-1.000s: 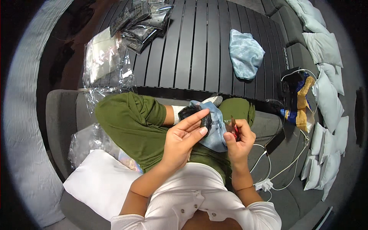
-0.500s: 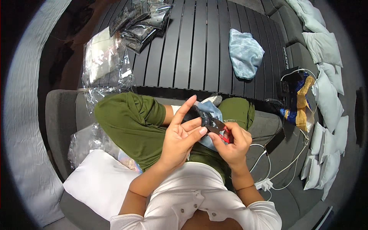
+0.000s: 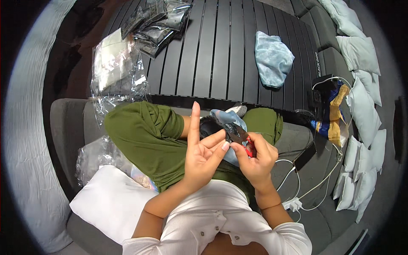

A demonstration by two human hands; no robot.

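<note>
My left hand (image 3: 202,148) pinches a black band with pale marks (image 3: 231,128) between thumb and fingers, its index finger stretched upward. Dark, glossy fabric (image 3: 209,126) bunches beside those fingers, and light-blue satiny cloth (image 3: 225,115) shows behind the band, above my lap. In my right hand (image 3: 259,155) is a pair of small snips (image 3: 250,146) with red handles and dark blades. The blades lie against the band close to my left fingertips. Whether they cut anything is too small to tell.
Ahead stands a black slatted table (image 3: 204,55) with a folded light-blue satiny cloth (image 3: 273,59), black packets (image 3: 159,25) and clear plastic bags (image 3: 112,63). A white pillow (image 3: 110,204) lies at my left. White cables (image 3: 293,204) and a blue-and-gold bag (image 3: 335,112) are at my right.
My left index finger has straightened more upright. The snips' blades have tilted and now lie more over the band, which has turned slightly along with the blue cloth.
</note>
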